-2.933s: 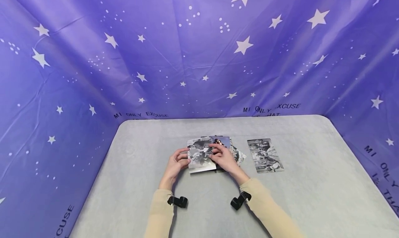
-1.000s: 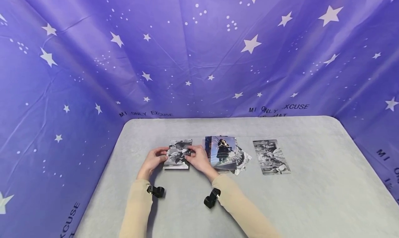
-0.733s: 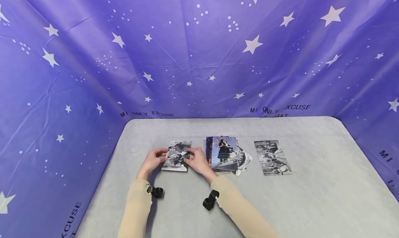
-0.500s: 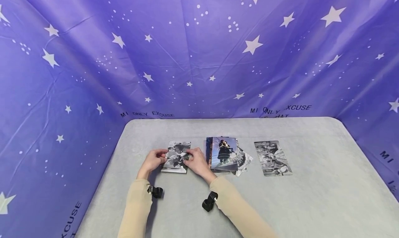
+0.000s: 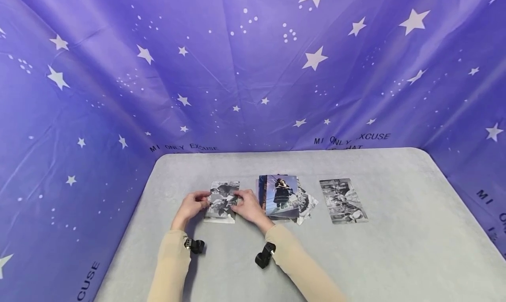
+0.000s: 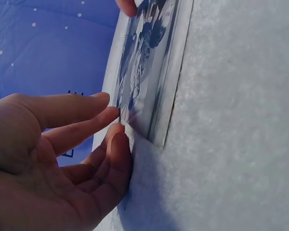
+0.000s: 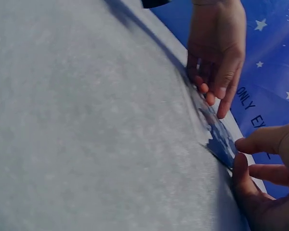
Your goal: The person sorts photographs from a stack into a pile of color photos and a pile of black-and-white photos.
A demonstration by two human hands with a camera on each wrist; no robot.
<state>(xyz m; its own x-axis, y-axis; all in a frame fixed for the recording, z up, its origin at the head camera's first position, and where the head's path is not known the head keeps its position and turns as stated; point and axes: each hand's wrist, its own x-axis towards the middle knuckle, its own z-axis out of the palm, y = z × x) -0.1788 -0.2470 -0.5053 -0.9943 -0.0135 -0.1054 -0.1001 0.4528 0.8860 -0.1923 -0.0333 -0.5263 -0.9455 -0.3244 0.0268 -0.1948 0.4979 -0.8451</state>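
A black-and-white photo print lies at the left on the table, between my two hands. My left hand holds it by its left edge; in the left wrist view the fingertips and thumb meet right at the edge. At the opposite edge, my right hand pinches the photo with thumb and forefinger, seen also in the right wrist view. Its other fingers trail toward the table. The fingers cover parts of both edges.
Right of my right hand lies a loose pile of photos, a colour picture of two figures on top. Another black-and-white photo lies alone farther right. A purple star-patterned cloth stands around the grey table.
Both hands have carried the photo left, away from over the pile, uncovering the colour picture. In the last second it has shifted slightly toward me and come down on the table.
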